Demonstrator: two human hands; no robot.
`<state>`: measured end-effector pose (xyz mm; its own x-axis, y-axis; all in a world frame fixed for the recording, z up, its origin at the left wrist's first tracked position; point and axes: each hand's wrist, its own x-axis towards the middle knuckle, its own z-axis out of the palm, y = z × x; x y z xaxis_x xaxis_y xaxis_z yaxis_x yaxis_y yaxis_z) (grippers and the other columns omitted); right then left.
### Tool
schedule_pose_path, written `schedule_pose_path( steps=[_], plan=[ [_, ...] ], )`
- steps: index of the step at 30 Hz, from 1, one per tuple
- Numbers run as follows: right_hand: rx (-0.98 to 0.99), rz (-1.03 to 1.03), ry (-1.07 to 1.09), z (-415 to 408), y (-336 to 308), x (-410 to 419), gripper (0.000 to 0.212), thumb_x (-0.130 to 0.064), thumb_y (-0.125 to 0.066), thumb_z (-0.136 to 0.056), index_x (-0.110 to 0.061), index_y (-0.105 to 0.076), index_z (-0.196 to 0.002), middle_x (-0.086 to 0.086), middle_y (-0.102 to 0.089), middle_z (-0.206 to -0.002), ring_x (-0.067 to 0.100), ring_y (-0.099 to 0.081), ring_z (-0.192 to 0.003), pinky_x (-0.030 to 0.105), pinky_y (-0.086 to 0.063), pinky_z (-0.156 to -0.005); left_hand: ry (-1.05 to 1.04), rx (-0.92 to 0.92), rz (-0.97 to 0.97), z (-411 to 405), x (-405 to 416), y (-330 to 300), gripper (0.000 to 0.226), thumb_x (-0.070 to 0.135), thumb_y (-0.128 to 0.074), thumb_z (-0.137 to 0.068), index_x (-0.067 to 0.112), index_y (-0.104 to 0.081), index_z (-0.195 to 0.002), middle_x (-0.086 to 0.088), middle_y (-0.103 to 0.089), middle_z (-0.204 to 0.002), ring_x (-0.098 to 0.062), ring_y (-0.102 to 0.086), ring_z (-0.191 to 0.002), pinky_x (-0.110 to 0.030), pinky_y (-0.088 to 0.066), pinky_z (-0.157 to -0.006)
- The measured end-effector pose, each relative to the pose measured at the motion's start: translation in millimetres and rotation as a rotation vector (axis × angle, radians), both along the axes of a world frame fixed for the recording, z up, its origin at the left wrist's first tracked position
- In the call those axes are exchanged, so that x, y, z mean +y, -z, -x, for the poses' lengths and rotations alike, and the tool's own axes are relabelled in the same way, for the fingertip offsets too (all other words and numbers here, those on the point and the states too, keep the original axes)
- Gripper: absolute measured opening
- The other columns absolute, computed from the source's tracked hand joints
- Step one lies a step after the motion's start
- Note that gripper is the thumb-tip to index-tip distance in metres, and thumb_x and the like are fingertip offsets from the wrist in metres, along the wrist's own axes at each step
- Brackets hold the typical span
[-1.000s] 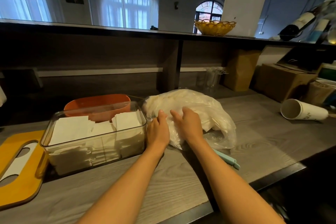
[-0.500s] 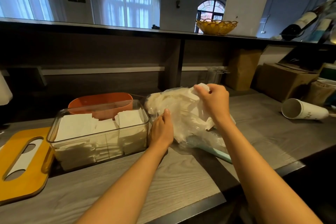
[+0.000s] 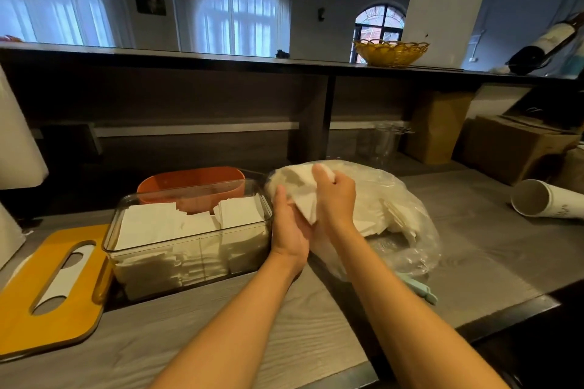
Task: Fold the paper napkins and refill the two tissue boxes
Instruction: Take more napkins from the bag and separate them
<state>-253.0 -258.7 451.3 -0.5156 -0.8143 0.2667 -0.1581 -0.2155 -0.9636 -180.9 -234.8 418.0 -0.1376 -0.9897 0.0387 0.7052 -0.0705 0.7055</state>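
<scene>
We are at the fetching step: our right hand (image 3: pixel 335 199) has its grip closed around a white paper napkin (image 3: pixel 305 199), fingers curled over its top corner, just in front of the clear plastic bag (image 3: pixel 395 215) that holds the rest of the napkins. Our left hand (image 3: pixel 289 221) lies beneath with the palm up and fingers nearly straight, supporting the napkin's lower edge without clamping it.

Just to the left of our hands on the grey worktop (image 3: pixel 474 246) stands the clear tissue box (image 3: pixel 189 240), lidless and already packed close to its rim with folded napkins. Its yellow lid (image 3: pixel 47 287) lies flat at the far left. Behind the clear box sits an orange container (image 3: pixel 189 178), which we take to be the second box; its contents are hidden.

The next move, as we judge it, is to fold this napkin between both hands to match the stacked ones, then lay it in. With the clear box so full, the orange one likely needs it more.
</scene>
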Motion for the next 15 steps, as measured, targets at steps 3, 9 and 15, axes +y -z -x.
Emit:
schedule_pose_path(
  steps=[3,9,15],
  plan=[
    [0.135,-0.056,-0.046,4,23,-1,0.031,-0.039,-0.060,-0.095,-0.013,-0.066,-0.112,-0.001,-0.068,-0.103,0.011,-0.062,-0.092,0.034,-0.053,-0.081,0.087,0.043,-0.110,0,-3,0,0.051,0.049,-0.046,-0.100,0.015,-0.060,-0.135,-0.012,-0.070,-0.125,-0.028,-0.064,-0.120,-0.043,-0.050,-0.102],
    [0.305,-0.135,-0.124,0,30,2,0.009,-0.030,-0.055,-0.096,-0.026,-0.063,-0.096,-0.009,-0.063,-0.093,0.010,-0.062,-0.088,0.026,-0.052,-0.075,0.071,-0.060,-0.267,2,-16,7,0.041,0.041,-0.060,-0.098,0.023,-0.057,-0.134,-0.010,-0.070,-0.122,-0.030,-0.067,-0.111,-0.051,-0.054,-0.097],
    [-0.018,-0.140,-0.202,19,3,10,0.021,-0.022,-0.059,-0.096,-0.005,-0.070,-0.095,0.003,-0.065,-0.088,0.014,-0.060,-0.078,0.025,-0.049,-0.064,0.043,-0.097,-0.272,2,-28,16,0.047,0.038,-0.059,-0.099,0.022,-0.050,-0.142,-0.014,-0.070,-0.121,-0.036,-0.071,-0.104,-0.051,-0.061,-0.077]
  ],
)
